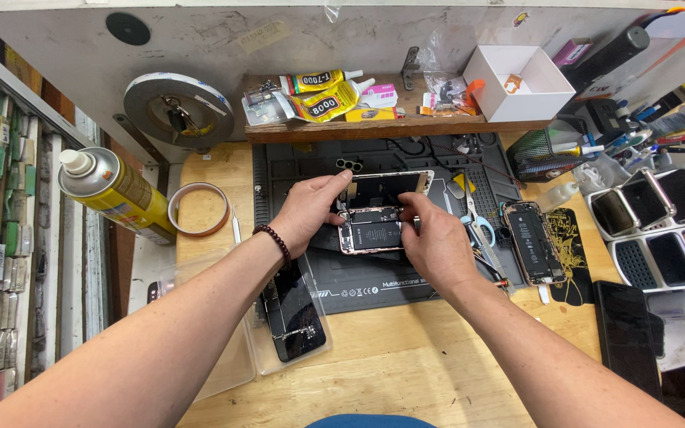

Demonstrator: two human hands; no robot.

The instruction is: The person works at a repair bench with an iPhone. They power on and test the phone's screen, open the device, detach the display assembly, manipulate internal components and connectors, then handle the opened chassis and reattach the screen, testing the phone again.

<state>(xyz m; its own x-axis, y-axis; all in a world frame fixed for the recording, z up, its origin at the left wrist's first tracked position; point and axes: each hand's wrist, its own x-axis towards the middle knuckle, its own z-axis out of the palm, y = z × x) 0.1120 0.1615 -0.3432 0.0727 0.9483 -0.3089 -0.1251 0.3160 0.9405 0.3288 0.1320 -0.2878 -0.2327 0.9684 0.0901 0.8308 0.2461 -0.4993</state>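
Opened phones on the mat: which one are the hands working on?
The opened phone at mat centre, with its screen panel hinged up behind it; both hands touch it. The other opened phone lies untouched at the mat's right edge.

Opened phones: two are counted (372, 230) (531, 242)
Glue tubes: two are seen (319, 80) (334, 99)
Spray cans: one is shown (116, 192)
Tape rolls: two are counted (199, 208) (177, 107)

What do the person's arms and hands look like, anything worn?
Both forearms are bare, with no sleeves in view, and both hands are ungloved. The left hand has a dark beaded bracelet around its wrist. The right hand and its wrist carry nothing visible: no watch or bracelet.
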